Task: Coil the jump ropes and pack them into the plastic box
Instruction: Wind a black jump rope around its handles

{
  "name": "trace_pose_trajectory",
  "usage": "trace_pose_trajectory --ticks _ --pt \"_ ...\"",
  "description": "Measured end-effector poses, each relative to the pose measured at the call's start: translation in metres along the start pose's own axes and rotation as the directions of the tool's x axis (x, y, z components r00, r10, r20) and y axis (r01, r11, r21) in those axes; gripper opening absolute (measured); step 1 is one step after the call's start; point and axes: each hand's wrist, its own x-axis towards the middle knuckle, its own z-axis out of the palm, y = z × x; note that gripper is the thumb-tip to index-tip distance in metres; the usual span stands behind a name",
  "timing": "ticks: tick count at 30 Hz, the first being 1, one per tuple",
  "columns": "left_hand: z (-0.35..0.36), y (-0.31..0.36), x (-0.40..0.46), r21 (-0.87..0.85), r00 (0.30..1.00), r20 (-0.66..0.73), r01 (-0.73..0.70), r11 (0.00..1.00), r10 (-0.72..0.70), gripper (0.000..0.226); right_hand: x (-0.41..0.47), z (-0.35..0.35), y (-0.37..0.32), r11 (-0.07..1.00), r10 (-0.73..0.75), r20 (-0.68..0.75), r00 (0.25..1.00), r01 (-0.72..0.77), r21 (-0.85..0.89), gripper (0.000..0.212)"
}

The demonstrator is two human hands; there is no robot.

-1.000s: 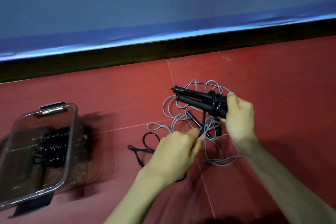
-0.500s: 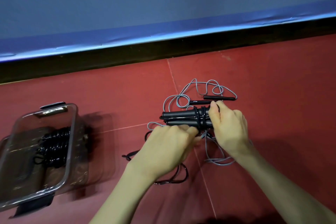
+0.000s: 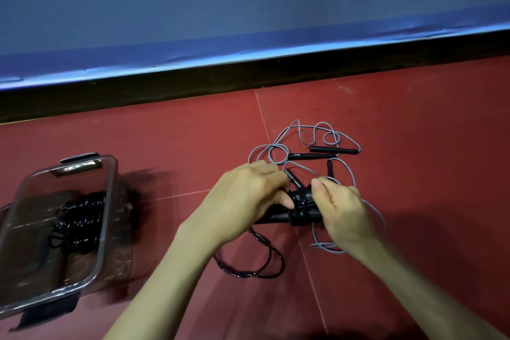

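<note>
At the left, the plastic box [image 3: 109, 201] sits open on the red floor [image 3: 427, 132] with one black coiled rope [image 3: 80, 218] already lying inside; it has not moved over the last second. Just right of it, a loose loop of black cord [image 3: 249, 259] trails on the floor below the person's forearms. In the middle, the left hand [image 3: 248, 201] has come up from the cord it was pinching a second ago and now wraps around the left end of the black handles [image 3: 276, 218]. The bundle has dropped lower and closer to the person and lies roughly level. That suggests the winding of this rope is nearly done, with only the trailing loop left to take up before it goes into the box. To the right, the right hand [image 3: 342, 210] curls around the wrapped end of the bundle [image 3: 302, 205], thumb up. Beyond both hands, the grey rope [image 3: 298, 130] with its slim black handles lies in an uncoiled tangle, untouched.
</note>
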Motion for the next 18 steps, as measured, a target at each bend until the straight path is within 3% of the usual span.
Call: trace_pose_trajectory --ticks 8,13,18 --pt "0.001 -0.014 0.004 -0.293 0.984 0.151 0.14 0.946 -0.099 0.03 -0.004 -0.001 -0.004 0.976 0.096 0.139 0.986 -0.12 0.179 0.04" --pt "0.006 -0.018 0.004 -0.543 0.959 0.25 0.253 0.801 -0.133 0.016 -0.01 0.0 -0.009 0.908 0.189 0.2 0.961 -0.249 0.338 0.039" --pt "0.014 -0.02 -0.001 -0.626 0.918 0.356 0.374 0.684 -0.176 0.022 -0.012 -0.004 -0.013 0.883 0.176 0.198 0.964 -0.244 0.402 0.037"
